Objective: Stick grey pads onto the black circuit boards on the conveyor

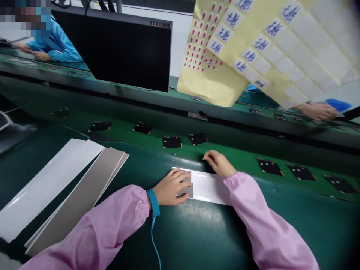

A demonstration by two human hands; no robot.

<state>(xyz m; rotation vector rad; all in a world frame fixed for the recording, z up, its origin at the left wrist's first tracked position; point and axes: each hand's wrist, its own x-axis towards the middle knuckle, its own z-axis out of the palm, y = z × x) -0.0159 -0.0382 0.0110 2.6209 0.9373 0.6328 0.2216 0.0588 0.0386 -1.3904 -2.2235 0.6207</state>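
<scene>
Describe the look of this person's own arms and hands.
Loose pink sleeves, gathered at the cuffs, on both sides. The left hand and right hand are ungloved. A teal band with a thin blue cord circles the left wrist.

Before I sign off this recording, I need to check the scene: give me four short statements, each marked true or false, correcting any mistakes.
1. The bare left hand lies over one end of a glossy white flat strip. True.
2. A blue wristband circles the right wrist. False: it circles the left.
3. The bare right hand is spread flat. False: its fingers are curled.
4. A yellow paper sheet with red arrows is right of the black rectangular monitor. True.
</scene>
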